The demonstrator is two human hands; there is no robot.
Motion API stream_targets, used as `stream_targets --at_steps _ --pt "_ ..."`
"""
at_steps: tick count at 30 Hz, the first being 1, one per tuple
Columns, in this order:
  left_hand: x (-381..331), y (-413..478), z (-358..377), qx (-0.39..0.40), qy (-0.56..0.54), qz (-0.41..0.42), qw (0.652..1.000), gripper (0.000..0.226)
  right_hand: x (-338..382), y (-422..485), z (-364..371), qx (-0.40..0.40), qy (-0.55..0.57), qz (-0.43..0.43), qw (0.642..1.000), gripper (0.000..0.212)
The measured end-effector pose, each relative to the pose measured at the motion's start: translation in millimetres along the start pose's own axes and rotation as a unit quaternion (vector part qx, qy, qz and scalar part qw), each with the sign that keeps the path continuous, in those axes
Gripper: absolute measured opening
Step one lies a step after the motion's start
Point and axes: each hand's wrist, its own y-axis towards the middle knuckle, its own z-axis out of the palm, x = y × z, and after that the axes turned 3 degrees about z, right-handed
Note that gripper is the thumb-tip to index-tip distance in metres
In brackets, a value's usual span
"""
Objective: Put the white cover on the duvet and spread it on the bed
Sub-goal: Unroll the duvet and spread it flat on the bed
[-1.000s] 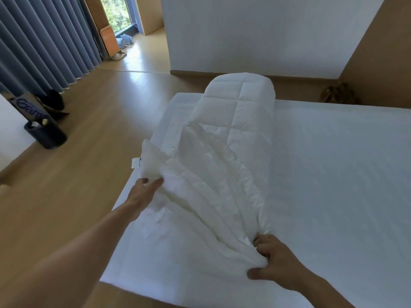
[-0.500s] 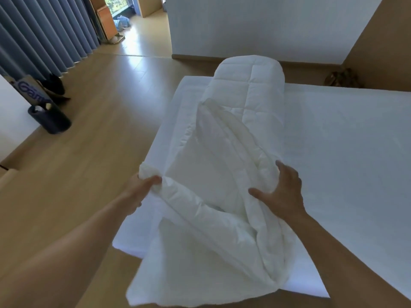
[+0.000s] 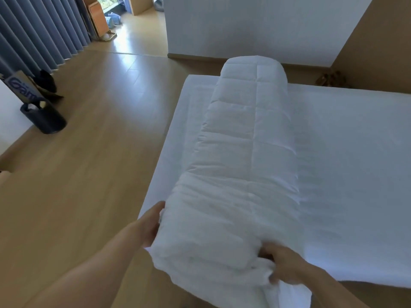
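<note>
A white quilted duvet lies as a long folded bundle along the left side of the bed, which has a white sheet. Its near end hangs over the bed's front edge. My left hand holds the bundle's near left side, fingers hidden behind the fabric. My right hand grips the folded layers at the near right corner, thumb on top. I cannot tell a separate white cover apart from the duvet.
Wooden floor lies left of the bed. A dark bin with a cardboard sign stands by the grey curtains at far left. A white wall runs behind the bed, with a brown object at the far right corner.
The opened near layers of the duvet have been folded back into a closed bundle. My right hand dropped to the near right corner; my left hand moved to the bundle's left side.
</note>
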Motion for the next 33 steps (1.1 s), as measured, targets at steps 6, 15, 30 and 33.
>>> stream_targets --at_steps 6,15,30,33 --pt "23 -22 27 0.001 -0.018 0.083 0.996 0.039 18 1 8 -0.141 0.233 0.028 0.962 0.045" --pt "4 -53 91 0.011 0.111 0.145 0.983 0.031 111 -48 -38 -0.075 0.426 -0.068 0.899 0.111" --pt "-19 -98 287 0.102 0.118 0.212 0.965 0.028 -73 -92 -156 -0.226 0.367 -0.007 0.902 0.024" --pt "-30 -98 302 0.070 0.055 0.257 0.962 0.028 -109 -86 -162 -0.295 0.338 0.018 0.893 0.040"
